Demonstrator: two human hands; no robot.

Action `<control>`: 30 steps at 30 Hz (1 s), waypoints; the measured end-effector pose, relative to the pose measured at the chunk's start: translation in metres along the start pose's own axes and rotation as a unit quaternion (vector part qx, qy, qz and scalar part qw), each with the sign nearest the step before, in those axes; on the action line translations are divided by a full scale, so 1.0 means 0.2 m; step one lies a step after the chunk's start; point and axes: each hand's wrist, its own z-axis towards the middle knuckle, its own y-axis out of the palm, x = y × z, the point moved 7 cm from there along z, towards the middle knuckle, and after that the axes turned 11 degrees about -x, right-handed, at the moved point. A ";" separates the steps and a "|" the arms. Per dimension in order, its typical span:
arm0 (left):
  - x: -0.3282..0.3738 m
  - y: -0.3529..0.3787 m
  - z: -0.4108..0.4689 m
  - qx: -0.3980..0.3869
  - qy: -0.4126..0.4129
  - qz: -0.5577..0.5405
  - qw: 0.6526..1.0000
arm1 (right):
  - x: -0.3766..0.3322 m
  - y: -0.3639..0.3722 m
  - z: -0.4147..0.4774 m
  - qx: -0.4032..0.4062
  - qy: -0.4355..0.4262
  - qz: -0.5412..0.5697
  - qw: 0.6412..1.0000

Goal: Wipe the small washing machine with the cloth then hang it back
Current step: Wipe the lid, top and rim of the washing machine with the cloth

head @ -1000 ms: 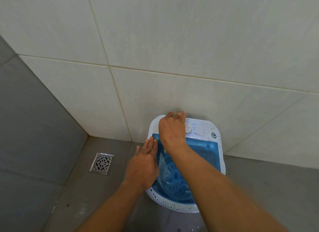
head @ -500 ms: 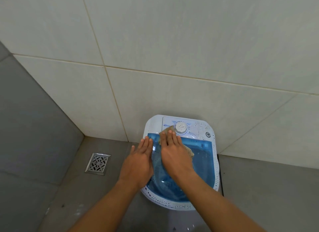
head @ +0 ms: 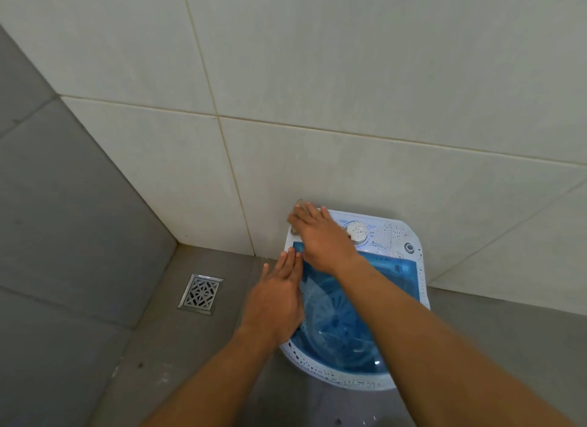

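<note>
The small washing machine (head: pixel 394 236) is white with a clear blue lid and stands on the floor against the tiled wall. My right hand (head: pixel 320 236) lies flat on its back left corner, pressing a beige cloth (head: pixel 297 215) whose edge peeks out past my fingertips. A round dial sits just right of that hand. My left hand (head: pixel 276 299) rests flat with straight fingers on the machine's left rim, holding nothing.
A square metal floor drain (head: pixel 200 293) lies in the grey floor left of the machine. Cream wall tiles (head: pixel 349 93) rise behind it, and a grey tiled wall (head: pixel 57 204) closes the left side. Grey floor continues right of the machine.
My right hand slid the cloth from the lid's back edge up and left onto the machine's back left corner. My left hand stayed on the left rim.
</note>
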 end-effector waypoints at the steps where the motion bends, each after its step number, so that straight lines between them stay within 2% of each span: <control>1: 0.00 0.00 0.00 -0.001 -0.001 0.001 1.000 | -0.01 0.00 0.00 -0.013 -0.018 -0.009 1.000; 5: 0.00 -0.01 0.00 -0.020 -0.001 0.007 1.000 | 0.02 0.00 -0.06 -0.042 -0.077 -0.007 0.996; 9: 0.01 -0.01 -0.02 -0.042 0.007 0.021 0.999 | 0.07 -0.01 -0.07 -0.012 -0.032 0.014 0.999; 13: 0.03 -0.02 -0.06 -0.029 0.001 0.030 0.999 | 0.06 -0.02 -0.02 -0.012 0.004 -0.019 1.000; 17: 0.03 -0.01 -0.10 -0.005 -0.005 0.030 1.000 | 0.05 -0.03 0.01 -0.009 0.022 0.000 1.000; 26: 0.04 0.01 -0.15 0.020 -0.009 0.025 0.999 | -0.08 0.06 -0.05 -0.069 -0.101 -0.009 0.992; 30: 0.04 0.01 -0.16 0.019 -0.006 0.019 1.000 | -0.04 0.05 -0.08 -0.078 -0.096 -0.007 0.992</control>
